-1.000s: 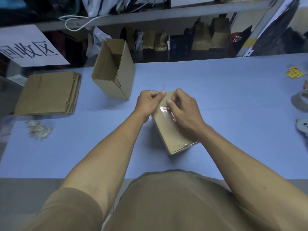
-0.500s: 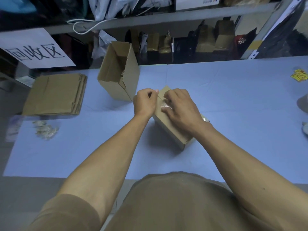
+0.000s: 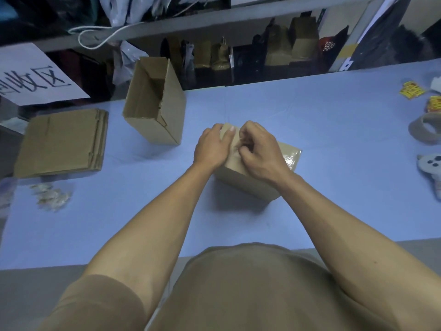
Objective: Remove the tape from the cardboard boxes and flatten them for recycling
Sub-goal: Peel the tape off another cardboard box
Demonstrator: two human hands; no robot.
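Taped cardboard box (image 3: 260, 185) on blue table (image 3: 334, 130), left hand (image 3: 211, 146) gripping its far end, right hand (image 3: 261, 152) pinching clear tape (image 3: 291, 158) on top, open box (image 3: 155, 101) behind, flattened stack (image 3: 62, 142) far left.

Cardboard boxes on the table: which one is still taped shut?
The box under both hands, clear tape on it; the far-left one stands open, others lie flattened.

Both hands cover most of the closed brown cardboard box's (image 3: 290, 152) top. The brown tape roll (image 3: 423, 131) and the white handwritten paper sign (image 3: 35, 77) run off the frame's edges. The pale scraps (image 3: 51, 199) on the desk are blurred.
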